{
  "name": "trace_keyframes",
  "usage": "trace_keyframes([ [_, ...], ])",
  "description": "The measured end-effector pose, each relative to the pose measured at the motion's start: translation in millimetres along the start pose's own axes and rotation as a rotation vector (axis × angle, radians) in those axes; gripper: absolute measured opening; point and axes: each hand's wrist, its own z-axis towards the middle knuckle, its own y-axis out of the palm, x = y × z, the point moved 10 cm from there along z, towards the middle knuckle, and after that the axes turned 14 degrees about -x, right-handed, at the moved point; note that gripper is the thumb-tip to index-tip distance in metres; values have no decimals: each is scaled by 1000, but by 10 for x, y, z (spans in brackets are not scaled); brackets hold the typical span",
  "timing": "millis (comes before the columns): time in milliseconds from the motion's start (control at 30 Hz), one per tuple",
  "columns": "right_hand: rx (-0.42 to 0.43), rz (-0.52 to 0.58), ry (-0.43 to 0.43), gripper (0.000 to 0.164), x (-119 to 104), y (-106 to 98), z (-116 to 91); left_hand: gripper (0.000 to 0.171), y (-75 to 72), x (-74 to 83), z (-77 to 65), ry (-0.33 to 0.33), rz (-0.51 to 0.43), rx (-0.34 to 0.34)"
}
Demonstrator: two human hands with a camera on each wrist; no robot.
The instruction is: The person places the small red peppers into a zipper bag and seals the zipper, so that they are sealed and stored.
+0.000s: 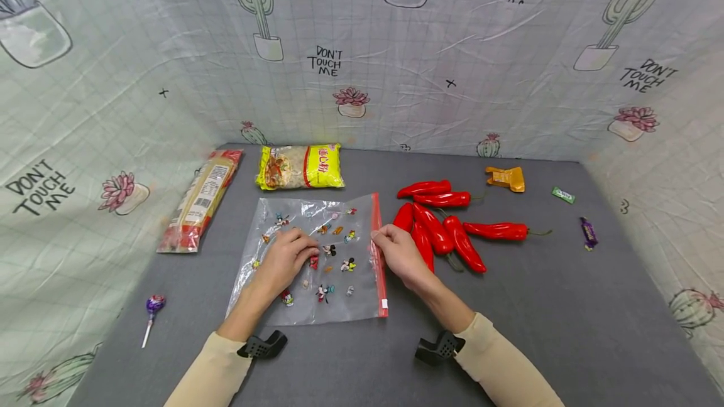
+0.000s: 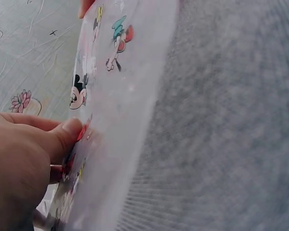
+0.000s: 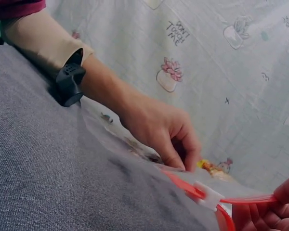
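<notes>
A clear zip bag (image 1: 305, 306) printed with small cartoon figures lies flat in front of me, its red zip edge (image 1: 378, 281) on the right. On the bag's upper face, my left hand (image 1: 287, 253) pinches the film between thumb and fingertips, near a red print. My right hand (image 1: 400, 253) pinches the red zip edge about midway along, thumb on top. In the right wrist view, a white slider (image 3: 208, 196) sits on the zip, and the right fingers (image 3: 284, 195) hold the raised red strip. The left thumb (image 2: 67, 132) touches the film in the left wrist view.
Several red chili peppers (image 1: 435, 231) lie right of the bag. Behind it is a yellow food packet (image 1: 300, 167); a long red packet (image 1: 203, 200) lies left. A lollipop (image 1: 154, 306) is front left. An orange wrapper (image 1: 506, 178), green sweet (image 1: 563, 194) and purple sweet (image 1: 588, 233) lie right.
</notes>
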Motion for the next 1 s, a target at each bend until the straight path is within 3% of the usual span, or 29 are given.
trace_keyframes([
  [133, 11, -38, 4, 22, -34, -9, -20, 5, -10, 5, -6, 3, -14, 17],
  [367, -10, -41, 0, 26, -39, 9, -30, 6, -9, 11, -29, -46, 23, -1],
  [667, -99, 59, -43, 23, -63, 98, -18, 11, 38, 149, 4, 26, 89, -15],
  [800, -100, 75, -35, 23, -70, 90, -32, 5, 65, 159, 18, 11, 113, -38],
  [1000, -38, -46, -16, 25, -101, 0, -64, 4, -12, 175, 13, 25, 164, 17],
])
